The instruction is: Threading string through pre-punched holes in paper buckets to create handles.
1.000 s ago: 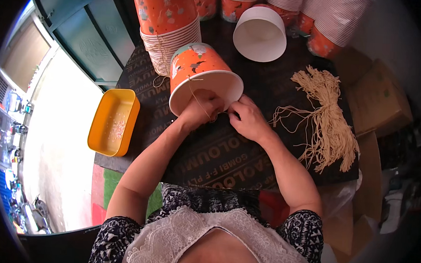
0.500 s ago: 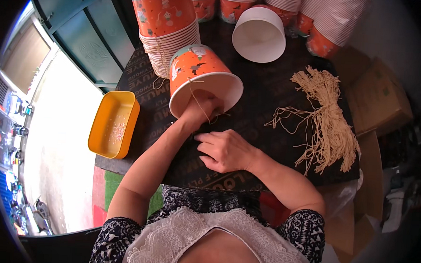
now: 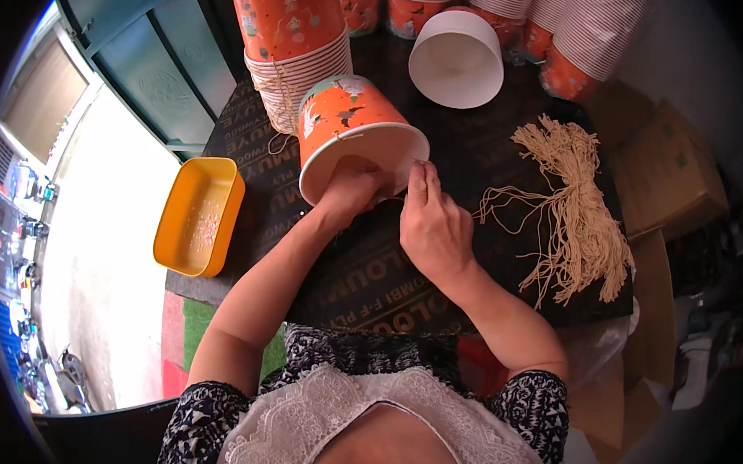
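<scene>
Left grip (image 3: 357, 187) is inside the orange paper tub (image 3: 352, 113) tipped mouth-toward-me; fingers hidden, can't tell how tight. Head view: right grip (image 3: 436, 227) just came up to the rim, fingers bunched narrow, maybe pinching something. Cord (image 3: 350, 135) no longer dangles across the mouth, so probably pulled snugger. Printed lettering covers the surface (image 3: 348, 285).

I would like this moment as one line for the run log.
left hand: inside tipped orange tub; right hand: at tub's right edge; table, right: cord bundle; table, left: yellow container
</scene>
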A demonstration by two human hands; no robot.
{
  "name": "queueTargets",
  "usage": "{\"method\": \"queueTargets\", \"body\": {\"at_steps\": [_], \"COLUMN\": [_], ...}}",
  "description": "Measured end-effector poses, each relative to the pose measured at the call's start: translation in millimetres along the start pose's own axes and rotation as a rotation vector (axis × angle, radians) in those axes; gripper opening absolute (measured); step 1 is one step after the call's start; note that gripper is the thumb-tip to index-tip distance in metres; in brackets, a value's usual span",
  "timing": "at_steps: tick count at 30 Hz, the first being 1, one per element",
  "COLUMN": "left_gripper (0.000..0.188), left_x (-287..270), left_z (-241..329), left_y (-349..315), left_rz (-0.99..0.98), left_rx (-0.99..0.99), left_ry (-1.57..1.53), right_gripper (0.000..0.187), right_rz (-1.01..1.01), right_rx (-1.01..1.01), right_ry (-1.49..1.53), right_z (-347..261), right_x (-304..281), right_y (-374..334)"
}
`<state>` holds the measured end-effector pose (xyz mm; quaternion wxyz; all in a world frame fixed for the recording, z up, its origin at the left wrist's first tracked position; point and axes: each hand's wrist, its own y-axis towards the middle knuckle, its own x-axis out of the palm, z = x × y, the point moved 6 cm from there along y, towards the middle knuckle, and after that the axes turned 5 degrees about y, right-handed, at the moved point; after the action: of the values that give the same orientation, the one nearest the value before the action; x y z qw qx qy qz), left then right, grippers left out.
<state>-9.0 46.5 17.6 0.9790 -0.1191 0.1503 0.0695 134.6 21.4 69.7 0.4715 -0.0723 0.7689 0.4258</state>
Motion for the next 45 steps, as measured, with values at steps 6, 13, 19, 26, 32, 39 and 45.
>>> {"method": "queueTargets", "body": {"at_steps": [6, 13, 19, 26, 32, 39, 45], "left_gripper": [0.013, 0.011, 0.011, 0.01, 0.01, 0.008, 0.01], "left_x": [2, 2, 3, 4, 4, 3, 4], "left_z": [4, 2, -2, 1, -2, -1, 1], "left_y": [0, -2, -2, -4, -1, 1, 0], "left_rz": [-0.009, -0.055, -0.027, -0.016, -0.003, 0.005, -0.013], "left_rx": [0.09, 0.097, 0.088, 0.111, 0.132, 0.14, 0.108], "left_ry": [0.036, 0.071, 0.02, 0.017, 0.007, 0.014, 0.028], "right_gripper": [0.01, 0.009, 0.01, 0.014, 0.012, 0.013, 0.026], "right_rz": [0.09, -0.061, -0.189, -0.213, -0.204, -0.279, -0.262], "right_rx": [-0.081, -0.025, 0.013, 0.093, 0.075, -0.023, 0.052], "right_ry": [-0.047, -0.043, 0.099, 0.249, 0.29, 0.301, 0.32], "right_z": [6, 25, 32, 33, 24, 4, 7], "right_x": [-7, 11, 26, 31, 29, 37, 37], "right_y": [6, 4, 2, 1, 1, -9, -8]}}
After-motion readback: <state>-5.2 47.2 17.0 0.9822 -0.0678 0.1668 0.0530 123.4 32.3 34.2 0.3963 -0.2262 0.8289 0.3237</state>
